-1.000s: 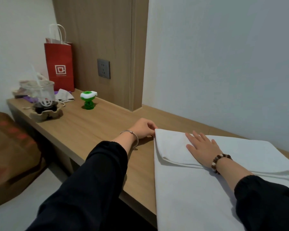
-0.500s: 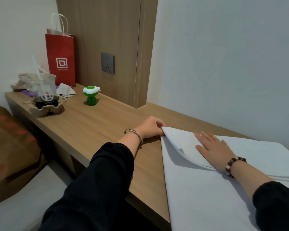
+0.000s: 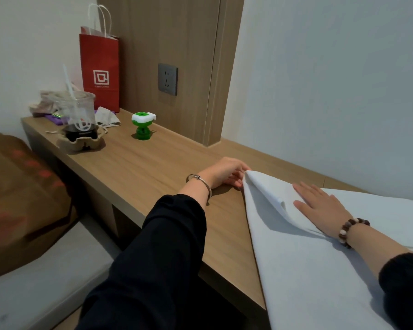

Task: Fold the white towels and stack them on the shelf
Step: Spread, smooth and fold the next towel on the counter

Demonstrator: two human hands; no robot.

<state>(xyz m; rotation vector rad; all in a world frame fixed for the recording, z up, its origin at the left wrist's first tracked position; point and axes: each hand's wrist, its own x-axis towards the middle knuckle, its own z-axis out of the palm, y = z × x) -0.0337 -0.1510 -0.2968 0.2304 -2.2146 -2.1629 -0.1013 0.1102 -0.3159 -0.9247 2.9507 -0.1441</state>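
A white towel [image 3: 308,265] lies spread over the right end of a wooden shelf-like desk [image 3: 153,172] and hangs over its front edge. Its upper layer is folded over toward the wall. My left hand [image 3: 224,173] pinches the towel's left corner, which is lifted slightly off the wood. My right hand [image 3: 320,207] lies flat with straight fingers on the folded layer, pressing it down.
At the far left of the desk stand a red paper bag [image 3: 99,70], a clear plastic cup [image 3: 81,115] in a cardboard holder and a small green gadget [image 3: 142,126]. A wall socket [image 3: 168,79] sits on the wood panel. A brown bag [image 3: 22,194] lies lower left.
My left hand has raised the towel's corner a little, curling the folded edge up. My right hand has stayed flat on the cloth. The view has shifted slightly left.
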